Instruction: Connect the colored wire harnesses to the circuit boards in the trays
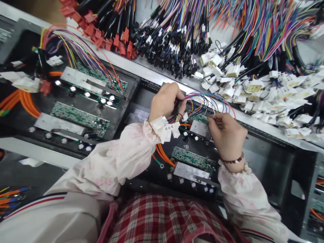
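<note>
My left hand is closed around a wire harness whose thin coloured wires arc to the right. White paper tags and connectors hang from the harness below that wrist. My right hand pinches a pale wire from the bundle between thumb and fingertips; its far end is hidden. Under both hands lies a green circuit board with a metal plate, inside a black case. Nearer me sits a second board beside thick orange cables.
To the left, another black case holds circuit boards and a wired bundle. Along the back lie heaps of harnesses with red connectors, black connectors and white connectors. A white rail runs between the cases and these heaps.
</note>
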`<state>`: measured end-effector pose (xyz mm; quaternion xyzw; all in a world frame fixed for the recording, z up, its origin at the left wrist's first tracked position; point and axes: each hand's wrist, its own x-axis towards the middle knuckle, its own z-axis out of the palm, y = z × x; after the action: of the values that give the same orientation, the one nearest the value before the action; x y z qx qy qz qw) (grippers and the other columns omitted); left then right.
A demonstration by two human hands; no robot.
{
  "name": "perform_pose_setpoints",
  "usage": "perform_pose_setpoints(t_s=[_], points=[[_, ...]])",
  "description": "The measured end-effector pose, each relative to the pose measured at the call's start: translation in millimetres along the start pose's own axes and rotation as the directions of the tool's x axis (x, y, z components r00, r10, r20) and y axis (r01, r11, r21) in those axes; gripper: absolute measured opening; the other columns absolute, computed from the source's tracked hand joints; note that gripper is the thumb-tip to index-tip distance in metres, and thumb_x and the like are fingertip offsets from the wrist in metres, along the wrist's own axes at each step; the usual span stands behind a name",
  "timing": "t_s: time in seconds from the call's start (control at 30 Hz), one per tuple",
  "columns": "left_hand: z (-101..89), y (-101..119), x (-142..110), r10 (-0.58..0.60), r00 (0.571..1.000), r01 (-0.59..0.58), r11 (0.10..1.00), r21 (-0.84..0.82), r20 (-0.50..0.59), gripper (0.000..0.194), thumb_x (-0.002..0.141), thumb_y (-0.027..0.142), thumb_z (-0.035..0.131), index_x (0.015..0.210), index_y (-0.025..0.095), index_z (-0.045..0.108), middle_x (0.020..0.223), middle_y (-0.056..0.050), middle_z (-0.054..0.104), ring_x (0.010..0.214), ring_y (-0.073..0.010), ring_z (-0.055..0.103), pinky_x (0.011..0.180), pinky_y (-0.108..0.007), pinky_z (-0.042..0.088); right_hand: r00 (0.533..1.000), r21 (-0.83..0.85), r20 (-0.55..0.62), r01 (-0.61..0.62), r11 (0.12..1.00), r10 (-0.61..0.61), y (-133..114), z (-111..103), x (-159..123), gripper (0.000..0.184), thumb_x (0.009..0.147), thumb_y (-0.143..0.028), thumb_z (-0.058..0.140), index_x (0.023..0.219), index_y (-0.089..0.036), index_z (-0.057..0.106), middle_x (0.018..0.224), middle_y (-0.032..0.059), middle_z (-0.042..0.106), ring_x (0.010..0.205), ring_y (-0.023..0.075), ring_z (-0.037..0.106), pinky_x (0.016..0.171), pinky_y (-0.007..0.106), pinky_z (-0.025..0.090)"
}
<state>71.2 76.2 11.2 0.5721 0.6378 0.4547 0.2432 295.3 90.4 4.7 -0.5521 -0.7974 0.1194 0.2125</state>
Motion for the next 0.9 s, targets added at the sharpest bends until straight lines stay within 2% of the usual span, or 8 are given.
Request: perform_pose_setpoints(t_s=[0.3,0.47,0.6,0.67,0.73,0.8,0.83,0.9], points=[[2.8,-3.6,2.5,-0.017,0.999,0.014,0.998,0.058,0.042,0.017,0.085,0.025,0.064,0.079,0.027,0.049,0.083,-0.003,0.057,0.079,-0.0220,0.059,0.073,-0.038,0.049,1.000,0.003,0.026,0.004,1.000,-0.004,2.9,4.0,0.0,0.014,0.094,-0.032,0.058,0.093,-0.022,0.068,0.085,0.0027,0.073,0.075,0.0182,0.070,0.070,0.032,0.053],[6.6,-5.8,3.3,-0.011,1.000,0.008,0.993,0.114,0.024,0.020,0.084,0.020,0.063,0.078,0.027,0.045,0.081,-0.003,0.055,0.076,-0.0226,0.057,0.068,-0.037,0.046,0.998,-0.002,0.058,-0.026,1.000,0.026,-6.5,-9.2,2.5,0.019,0.095,-0.036,0.061,0.103,-0.021,0.068,0.090,0.0041,0.074,0.078,0.0213,0.071,0.072,0.037,0.055],[11.9,-3.3,3.5,0.016,0.999,-0.029,0.965,0.259,0.052,0.020,0.082,0.015,0.063,0.078,0.026,0.046,0.086,-0.005,0.057,0.076,-0.0234,0.057,0.063,-0.036,0.044,0.996,-0.154,-0.005,0.083,0.985,-0.085,-31.1,-12.6,23.7,0.033,0.098,-0.036,0.056,0.124,-0.019,0.064,0.118,0.0155,0.068,0.111,0.0303,0.063,0.095,0.047,0.049],[9.1,2.8,2.8,0.005,0.994,-0.046,0.927,0.371,0.111,0.014,0.085,0.012,0.059,0.081,0.023,0.052,0.089,-0.007,0.059,0.079,-0.0255,0.059,0.065,-0.037,0.046,0.981,-0.234,0.071,0.192,0.953,-0.180,-42.0,-0.9,37.9,0.040,0.099,-0.035,0.054,0.135,-0.019,0.059,0.130,0.0187,0.060,0.123,0.0355,0.052,0.102,0.054,0.043],[-0.9,10.4,0.7,-0.008,0.973,-0.112,0.858,0.501,0.231,0.011,0.090,0.009,0.052,0.089,0.018,0.058,0.093,-0.012,0.062,0.086,-0.0302,0.061,0.071,-0.042,0.049,0.970,-0.275,0.132,0.235,0.932,-0.205,-48.6,16.8,49.6,0.040,0.099,-0.031,0.050,0.136,-0.018,0.058,0.120,0.0183,0.061,0.112,0.0338,0.054,0.094,0.053,0.045],[-16.6,16.3,-3.5,-0.002,0.918,-0.244,0.788,0.566,0.397,0.018,0.093,0.006,0.046,0.099,0.012,0.063,0.100,-0.016,0.065,0.095,-0.0346,0.062,0.082,-0.049,0.050,0.965,-0.285,0.157,0.249,0.926,-0.211,-50.5,34.3,55.5,0.034,0.100,-0.025,0.045,0.128,-0.019,0.064,0.106,0.0151,0.061,0.100,0.0296,0.054,0.086,0.049,0.047],[-25.0,17.9,-6.5,0.014,0.886,-0.301,0.779,0.551,0.464,0.022,0.094,0.005,0.044,0.104,0.010,0.064,0.105,-0.017,0.065,0.100,-0.0348,0.062,0.087,-0.051,0.050,0.964,-0.286,0.160,0.250,0.925,-0.212,-50.1,41.2,56.0,0.032,0.099,-0.023,0.043,0.122,-0.019,0.066,0.101,0.0140,0.060,0.096,0.0286,0.054,0.084,0.048,0.047],[-38.1,18.2,-14.5,0.078,0.845,-0.337,0.846,0.414,0.528,0.028,0.097,0.005,0.040,0.111,0.011,0.064,0.113,-0.015,0.066,0.107,-0.0302,0.061,0.096,-0.049,0.050,0.966,-0.295,0.159,0.246,0.923,-0.206,-47.4,49.5,53.2,0.030,0.098,-0.021,0.043,0.114,-0.019,0.069,0.098,0.0138,0.059,0.094,0.0290,0.054,0.082,0.048,0.048]])
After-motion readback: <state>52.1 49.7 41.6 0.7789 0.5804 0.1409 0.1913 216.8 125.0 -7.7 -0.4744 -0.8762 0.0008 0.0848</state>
